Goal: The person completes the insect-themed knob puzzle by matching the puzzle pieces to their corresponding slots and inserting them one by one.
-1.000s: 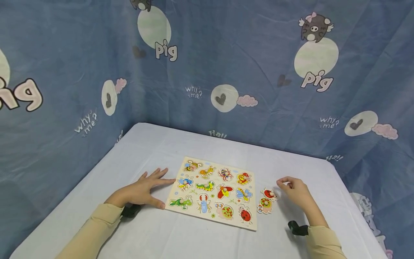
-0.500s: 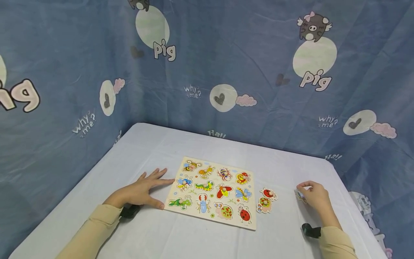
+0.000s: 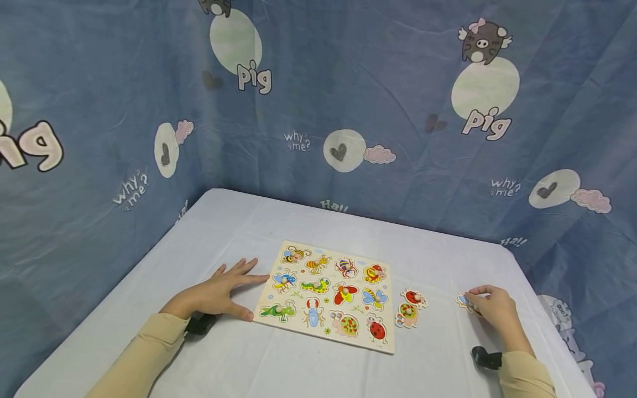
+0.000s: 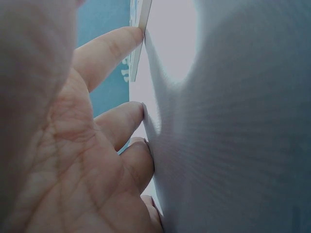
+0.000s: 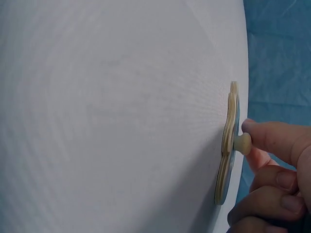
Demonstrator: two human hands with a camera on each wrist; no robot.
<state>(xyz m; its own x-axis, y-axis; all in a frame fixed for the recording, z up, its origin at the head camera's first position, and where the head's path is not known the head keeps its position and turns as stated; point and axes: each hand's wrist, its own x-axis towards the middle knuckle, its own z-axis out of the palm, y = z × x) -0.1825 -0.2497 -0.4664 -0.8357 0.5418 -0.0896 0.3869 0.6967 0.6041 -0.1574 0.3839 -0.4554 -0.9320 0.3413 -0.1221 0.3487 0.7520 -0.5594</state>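
A wooden knob puzzle board point(image 3: 325, 331) with insect pictures lies mid-table. My left hand point(image 3: 219, 290) is spread on the cloth at its left side, thumb by the near corner and index finger against the edge. In the left wrist view, a fingertip point(image 4: 133, 36) touches the board's rim. Right of the board, my right hand point(image 3: 495, 309) pinches the small knob point(image 5: 243, 144) of a bluish puzzle piece point(image 3: 464, 301). In the right wrist view that piece is edge-on, close over the cloth. A ladybug piece point(image 3: 414, 298) and a snail piece point(image 3: 407, 315) lie between hand and board.
White cloth point(image 3: 318, 381) covers the table, which ends at a blue printed curtain point(image 3: 398, 188) behind and at the left. A black wrist camera point(image 3: 485, 358) sits below the right hand, another point(image 3: 199, 325) under the left.
My right hand has moved right, away from the ladybug and snail pieces. The bluish piece now shows beneath its fingers, flatter than half a second ago. My left hand stays put.
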